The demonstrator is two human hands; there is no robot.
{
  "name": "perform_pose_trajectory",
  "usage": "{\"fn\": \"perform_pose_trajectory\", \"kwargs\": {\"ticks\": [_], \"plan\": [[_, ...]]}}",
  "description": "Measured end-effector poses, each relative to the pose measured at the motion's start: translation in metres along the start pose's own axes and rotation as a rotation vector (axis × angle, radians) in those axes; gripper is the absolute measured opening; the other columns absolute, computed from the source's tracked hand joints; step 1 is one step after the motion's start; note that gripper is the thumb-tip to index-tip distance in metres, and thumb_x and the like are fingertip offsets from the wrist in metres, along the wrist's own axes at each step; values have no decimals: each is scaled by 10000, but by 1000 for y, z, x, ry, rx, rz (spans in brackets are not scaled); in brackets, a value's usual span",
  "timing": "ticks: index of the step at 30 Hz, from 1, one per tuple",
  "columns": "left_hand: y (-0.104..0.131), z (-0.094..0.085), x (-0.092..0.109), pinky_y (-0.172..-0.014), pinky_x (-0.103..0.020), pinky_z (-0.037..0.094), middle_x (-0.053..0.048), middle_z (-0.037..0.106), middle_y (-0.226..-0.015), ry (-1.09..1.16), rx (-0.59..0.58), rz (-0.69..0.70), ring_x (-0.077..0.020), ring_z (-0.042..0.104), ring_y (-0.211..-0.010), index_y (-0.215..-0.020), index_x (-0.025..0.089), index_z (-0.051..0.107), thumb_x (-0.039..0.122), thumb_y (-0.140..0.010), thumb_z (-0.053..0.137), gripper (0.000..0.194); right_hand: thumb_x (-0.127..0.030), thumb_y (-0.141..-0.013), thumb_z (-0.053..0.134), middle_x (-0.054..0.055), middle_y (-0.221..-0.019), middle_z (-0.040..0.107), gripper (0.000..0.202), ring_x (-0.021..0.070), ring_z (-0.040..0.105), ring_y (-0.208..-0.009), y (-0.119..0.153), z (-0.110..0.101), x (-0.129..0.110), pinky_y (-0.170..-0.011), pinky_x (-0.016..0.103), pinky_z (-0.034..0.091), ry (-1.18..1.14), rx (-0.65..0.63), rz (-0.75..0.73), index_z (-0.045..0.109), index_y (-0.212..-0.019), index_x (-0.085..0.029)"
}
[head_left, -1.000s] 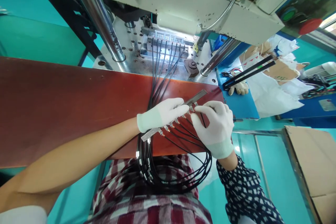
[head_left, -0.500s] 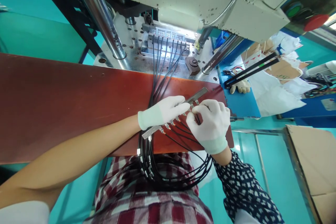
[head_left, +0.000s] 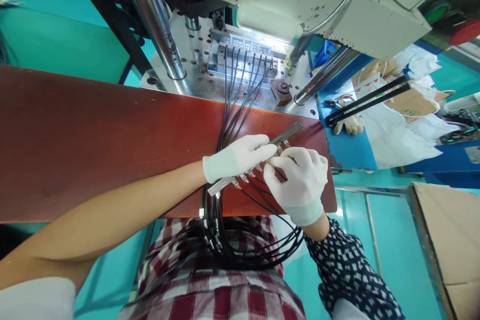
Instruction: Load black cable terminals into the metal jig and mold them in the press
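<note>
My left hand, in a white glove, is closed over the middle of a flat metal bar that slants across the bench. Several small metal connectors sit along the bar's near edge, each with a black cable leading off. My right hand, also gloved, pinches at one connector or its cable beside the bar; the fingers cover most of it. From there the black cables loop down over my lap in a coil with silvery bands. Their other ends run up into a metal fixture.
The fixture is on the drilled plate of a press, between steel columns. A red-brown bench board lies in front. At the right are a blue surface with a cotton glove, black bars, a red button and a cardboard box.
The view has shifted slightly, so the scene sits a little to the right. My right hand's fingers have moved slightly left along the bar, towards my left hand. The left hand keeps its hold.
</note>
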State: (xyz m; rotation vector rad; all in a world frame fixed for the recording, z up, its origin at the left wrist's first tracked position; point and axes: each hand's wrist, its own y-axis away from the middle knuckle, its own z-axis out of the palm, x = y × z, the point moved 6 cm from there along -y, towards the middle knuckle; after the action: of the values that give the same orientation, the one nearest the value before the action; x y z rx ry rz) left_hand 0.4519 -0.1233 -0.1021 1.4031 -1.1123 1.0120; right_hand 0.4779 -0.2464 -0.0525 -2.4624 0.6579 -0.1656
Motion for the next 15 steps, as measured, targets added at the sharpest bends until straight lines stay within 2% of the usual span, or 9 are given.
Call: {"fn": "perform_pose_trajectory", "kwargs": {"ticks": [4,10,15], "plan": [[1,1,0,-520,-231,408,30,475,-661,10,5,0,-108,492,-587,-735,196,419,479,-948,444,356,-248,-817,693,9,-789,655,119,185,547,-791,0,-1,1,-751,373,360,-12,12,16,692,-698,-251],[0,0,2,-558,-236,404,30,459,-677,1,16,5,-105,474,-623,-733,188,434,460,-952,450,349,-308,-835,708,23,-921,675,54,204,567,-886,1,-11,-3,-812,389,378,-48,-108,22,742,-853,-270],[-1,-1,2,-568,-231,394,32,454,-686,-4,15,22,-93,457,-624,-723,180,431,427,-954,449,339,-288,-821,700,0,-837,669,95,198,548,-830,1,-6,-13,-769,395,359,-55,-141,-28,713,-730,-261]]}}
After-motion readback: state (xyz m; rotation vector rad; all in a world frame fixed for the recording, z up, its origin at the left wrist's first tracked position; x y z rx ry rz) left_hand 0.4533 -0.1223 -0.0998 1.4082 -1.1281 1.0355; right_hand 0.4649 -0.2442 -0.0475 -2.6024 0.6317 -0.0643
